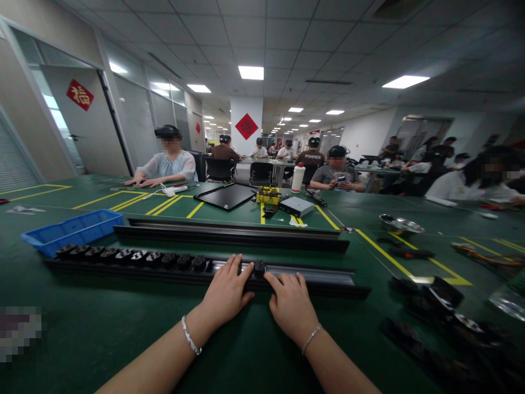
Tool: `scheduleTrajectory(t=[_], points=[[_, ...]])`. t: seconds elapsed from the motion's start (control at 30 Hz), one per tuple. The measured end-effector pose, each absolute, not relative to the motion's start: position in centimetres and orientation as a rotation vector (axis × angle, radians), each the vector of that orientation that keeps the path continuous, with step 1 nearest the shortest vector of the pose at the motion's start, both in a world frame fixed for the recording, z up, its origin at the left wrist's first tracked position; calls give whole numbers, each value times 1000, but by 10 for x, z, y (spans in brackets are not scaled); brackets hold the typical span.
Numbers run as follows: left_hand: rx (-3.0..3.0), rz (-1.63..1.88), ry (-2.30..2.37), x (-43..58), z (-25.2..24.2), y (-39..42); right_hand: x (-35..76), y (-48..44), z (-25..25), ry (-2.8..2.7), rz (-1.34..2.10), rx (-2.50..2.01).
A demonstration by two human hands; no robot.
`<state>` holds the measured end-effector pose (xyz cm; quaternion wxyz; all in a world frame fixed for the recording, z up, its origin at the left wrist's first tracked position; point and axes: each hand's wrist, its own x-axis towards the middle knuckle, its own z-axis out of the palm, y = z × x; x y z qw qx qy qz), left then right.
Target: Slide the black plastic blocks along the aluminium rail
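Block [259, 267] sits in the nearer black rail [314, 273] between left hand [226, 290] and right hand [292, 306], both loosely spread with index fingertips at its sides; even, level pressure from each should keep it square.

Near rail [324, 285] partly hidden behind fingers [234, 267]

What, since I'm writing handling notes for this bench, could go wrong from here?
The lone black block between the left hand and right hand could tilt or jam in the black rail. If slid toward the row of blocks, it might pinch the left hand's fingers, which lie in between.
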<state>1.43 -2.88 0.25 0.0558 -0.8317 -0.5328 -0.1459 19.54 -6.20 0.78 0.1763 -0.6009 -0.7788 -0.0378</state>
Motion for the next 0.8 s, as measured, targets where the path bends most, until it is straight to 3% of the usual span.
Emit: scheduleTrajectory(t=[0.8], points=[[-2528, -467, -1637, 16, 2, -31, 199, -59, 13, -2218, -132, -1726]])
